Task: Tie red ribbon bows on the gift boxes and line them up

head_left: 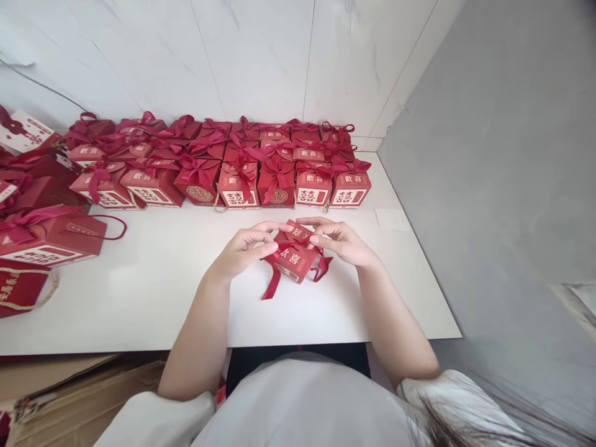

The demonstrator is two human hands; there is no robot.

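Observation:
In front of me on the white table (288, 320) is a small red gift box (294, 264) with pale Chinese characters on it, sitting at an angle. A dark red ribbon (271, 284) crosses it, with one tail trailing on the tabletop at the left. My left hand (249, 245) reaches to the box's left side, its thumb and fingers curled at the ribbon. From the right, my right hand (339, 242) curls its thumb and fingers at the ribbon near the top flap. The exact grip points are partly hidden. A red cord handle (322, 268) hangs at the box's right side.
Rows of finished-looking red boxes (277, 186) with bows line the wall side. Larger red boxes (69, 239) and a red bag with a rope handle (23, 288) stand at the left. A grey wall (488, 155) borders the right edge. Cardboard (88, 397) lies below the table.

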